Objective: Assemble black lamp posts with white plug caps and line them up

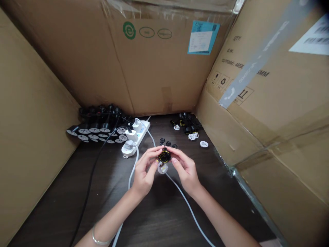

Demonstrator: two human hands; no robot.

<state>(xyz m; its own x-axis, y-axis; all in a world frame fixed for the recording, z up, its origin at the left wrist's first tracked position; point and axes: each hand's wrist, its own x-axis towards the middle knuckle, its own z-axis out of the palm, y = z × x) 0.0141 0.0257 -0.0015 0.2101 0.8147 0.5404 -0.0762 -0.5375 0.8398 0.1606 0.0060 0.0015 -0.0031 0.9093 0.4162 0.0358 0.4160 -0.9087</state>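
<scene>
Inside an open cardboard carton (154,68), on a dark tabletop (59,209): left hand (144,169) and right hand (185,169), fingers of both pinching a black plug housing (164,156) wound with yellow wire, above the tabletop; white plug base (162,168) just below. Alongside: white power strip (136,139), black plug parts (100,118), white discs (94,130).

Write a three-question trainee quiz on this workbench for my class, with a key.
1. True or false: the left hand and the right hand both hold the round black part with yellow wire.
2. What is plugged into the white power strip? A) a white power adapter B) a desk lamp C) an electric drill
3. Fill in: the walls around the dark table are made of ____.

Key: 1 true; 2 A; 3 cardboard.
</scene>
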